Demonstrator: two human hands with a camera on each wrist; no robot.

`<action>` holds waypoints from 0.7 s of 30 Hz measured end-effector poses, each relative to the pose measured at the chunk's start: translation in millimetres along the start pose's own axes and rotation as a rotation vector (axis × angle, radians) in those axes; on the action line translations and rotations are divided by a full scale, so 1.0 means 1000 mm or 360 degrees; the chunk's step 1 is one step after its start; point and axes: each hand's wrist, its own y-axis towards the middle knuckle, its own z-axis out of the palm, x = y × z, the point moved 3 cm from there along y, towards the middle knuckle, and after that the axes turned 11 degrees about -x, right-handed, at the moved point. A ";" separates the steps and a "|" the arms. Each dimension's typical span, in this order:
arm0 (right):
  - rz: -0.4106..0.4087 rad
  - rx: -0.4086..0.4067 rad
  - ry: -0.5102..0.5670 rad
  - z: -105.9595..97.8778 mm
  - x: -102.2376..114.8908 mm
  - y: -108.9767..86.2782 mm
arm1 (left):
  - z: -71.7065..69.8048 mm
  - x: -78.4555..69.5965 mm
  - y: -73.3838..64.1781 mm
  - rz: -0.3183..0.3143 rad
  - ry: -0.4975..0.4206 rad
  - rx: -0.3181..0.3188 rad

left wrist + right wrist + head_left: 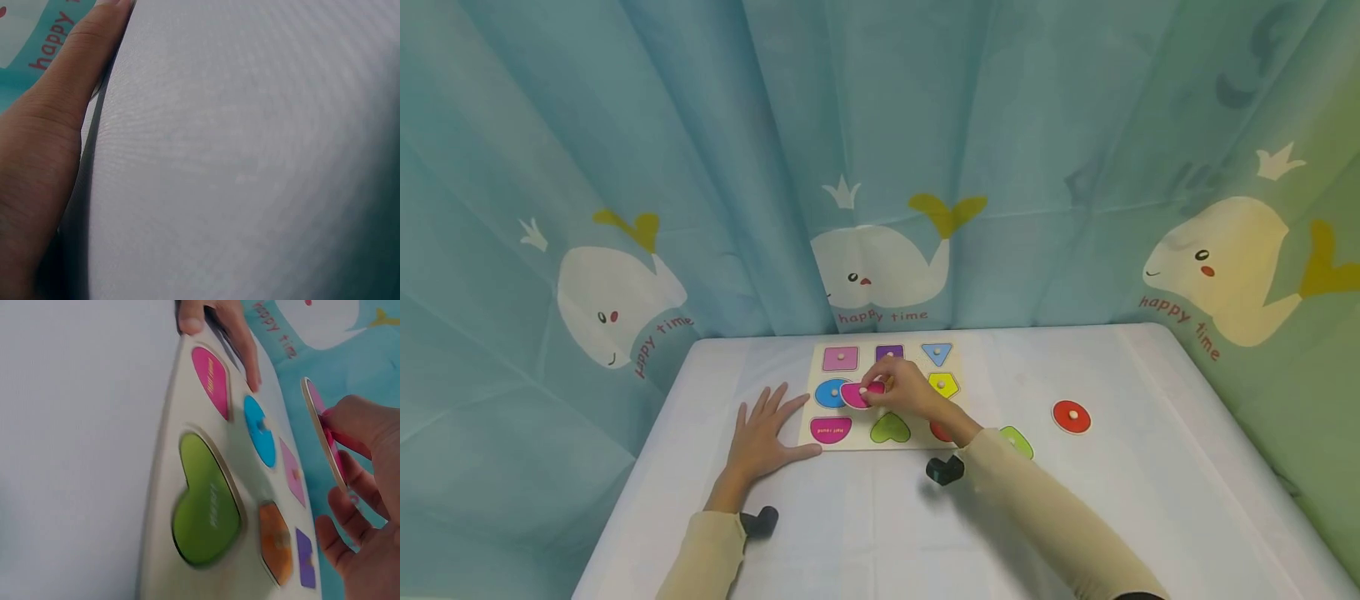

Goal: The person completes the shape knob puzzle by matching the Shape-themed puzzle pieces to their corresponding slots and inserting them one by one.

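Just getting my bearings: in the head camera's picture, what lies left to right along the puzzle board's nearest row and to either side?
Left hand, pink half-round recess, green heart-shaped recess, partly covered red shape, partly hidden green puzzle piece, red round knobbed puzzle piece.

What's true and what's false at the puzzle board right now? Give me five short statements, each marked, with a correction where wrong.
1. The right hand holds the magenta half-round piece. True.
2. The half-round recess is filled. False: the half-round recess is bare, with its printed label showing.
3. The left hand rests at the left edge of the puzzle board. True.
4. The red knobbed piece lies on the puzzle board. False: the red knobbed piece lies on the white tabletop, to the right of the board.
5. The heart recess has no knobbed piece in it. True.
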 end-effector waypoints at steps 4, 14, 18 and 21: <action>0.0027 0.0028 0.0028 0.017 0.004 0.001 | -0.001 0.000 0.001 0.0015 -0.0008 -0.0008; 0.0037 0.0076 0.0023 0.056 0.009 -0.002 | 0.001 0.002 -0.001 0.0049 -0.0031 -0.0032; -0.0014 0.0054 0.0019 0.065 0.009 -0.004 | 0.002 0.003 0.000 0.0051 -0.0028 -0.0029; 0.0017 0.0053 0.0014 0.070 0.008 -0.005 | 0.002 0.004 0.001 0.0046 -0.0027 -0.0029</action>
